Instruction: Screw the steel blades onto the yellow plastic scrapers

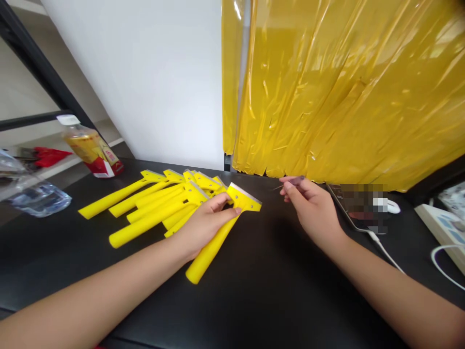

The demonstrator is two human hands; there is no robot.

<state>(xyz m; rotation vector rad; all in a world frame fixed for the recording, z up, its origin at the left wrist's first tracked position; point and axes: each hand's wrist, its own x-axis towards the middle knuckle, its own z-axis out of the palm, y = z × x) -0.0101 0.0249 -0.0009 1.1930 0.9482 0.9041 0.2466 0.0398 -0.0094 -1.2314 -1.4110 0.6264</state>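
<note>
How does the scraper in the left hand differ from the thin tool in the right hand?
Size: the scraper is much larger than the thin tool.
Color: the scraper is bright yellow, while the thin tool's handle looks dark.
Shape: the scraper widens into a broad, flat head, while the thin tool narrows to a slender shaft.
Shared: each is held, the scraper by the left hand, the thin tool by the right.

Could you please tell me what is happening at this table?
A person's left hand grips a yellow scraper by its neck, blade end pointing away from them. The right hand pinches a thin tool with a dark handle, its tip apart from the scraper. Beside the left hand, more yellow scrapers lie overlapping on the black table.
</note>
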